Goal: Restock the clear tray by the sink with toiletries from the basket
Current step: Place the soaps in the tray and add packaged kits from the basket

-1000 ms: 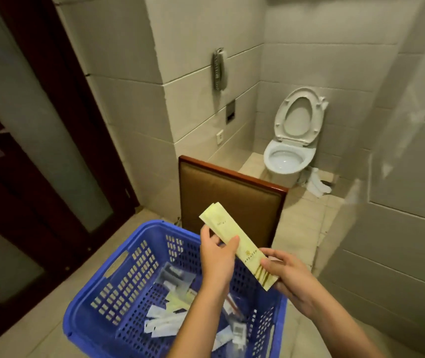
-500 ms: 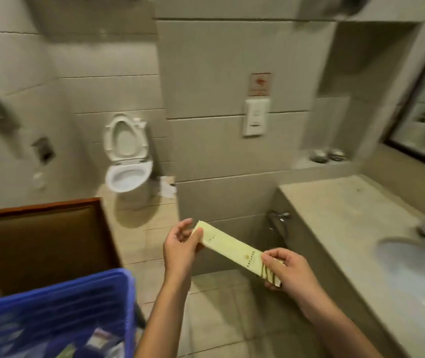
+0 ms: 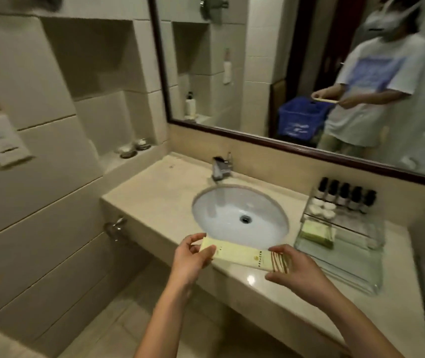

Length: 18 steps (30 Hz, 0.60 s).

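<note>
A long pale-yellow toiletry packet point(image 3: 242, 255) is held flat between both hands, just in front of the sink point(image 3: 240, 215). My left hand point(image 3: 189, 259) pinches its left end and my right hand point(image 3: 292, 271) pinches its striped right end. The clear tray point(image 3: 345, 262) sits on the counter right of the sink, with a green-yellow packet point(image 3: 318, 232) in it and a row of small dark-capped bottles point(image 3: 344, 196) at its back. The blue basket point(image 3: 300, 120) shows only as a reflection in the mirror.
A chrome tap point(image 3: 221, 167) stands behind the basin. The beige counter point(image 3: 159, 195) runs left to a tiled wall with a niche holding two small dishes point(image 3: 131, 148). A white wall dispenser point(image 3: 2, 140) hangs at far left. The large mirror point(image 3: 296, 68) reflects a person.
The view swung right from the basket and toilet to the sink counter. Both hands kept hold of the yellow packet and carried it from over the basket to the front of the basin.
</note>
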### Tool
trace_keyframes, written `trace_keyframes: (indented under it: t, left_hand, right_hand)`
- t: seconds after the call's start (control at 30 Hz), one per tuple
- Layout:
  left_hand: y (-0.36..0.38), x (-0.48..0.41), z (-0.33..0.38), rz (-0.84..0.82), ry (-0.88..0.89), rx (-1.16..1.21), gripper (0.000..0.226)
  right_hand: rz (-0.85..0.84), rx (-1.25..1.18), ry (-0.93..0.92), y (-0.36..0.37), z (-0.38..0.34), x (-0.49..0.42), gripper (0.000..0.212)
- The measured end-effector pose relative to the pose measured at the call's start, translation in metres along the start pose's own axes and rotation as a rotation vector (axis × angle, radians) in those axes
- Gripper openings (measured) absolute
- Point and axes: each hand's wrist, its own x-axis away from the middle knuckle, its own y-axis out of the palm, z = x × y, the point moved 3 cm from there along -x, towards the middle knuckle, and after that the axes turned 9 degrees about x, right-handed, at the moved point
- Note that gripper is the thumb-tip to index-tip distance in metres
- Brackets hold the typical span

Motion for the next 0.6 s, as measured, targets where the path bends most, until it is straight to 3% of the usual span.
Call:
trace_keyframes:
  t: [0.1,0.3,0.43,0.6]
  left_hand:
    - [0.037,-0.019,-0.009,-0.109,-0.041,-0.043,0.03]
    - [0.1,-0.072,-0.022,-0.262,-0.114,-0.076,0.031]
    - [0.142,-0.112,-0.027,-0.35,-0.161,-0.109,0.027]
    - [0.188,-0.159,-0.046,-0.455,-0.202,-0.182,0.028]
  right_hand:
    - [0.061,0.078,0.065,-0.018,0.03,0.001,0.043]
    - [0.107,0.085,0.182,-0.043,0.071,-0.024,0.06]
    - [0.155,0.139,0.266,-0.06,0.094,-0.052,0.052]
    - [0.208,0.025,0.441,-0.076,0.129,-0.086,0.052]
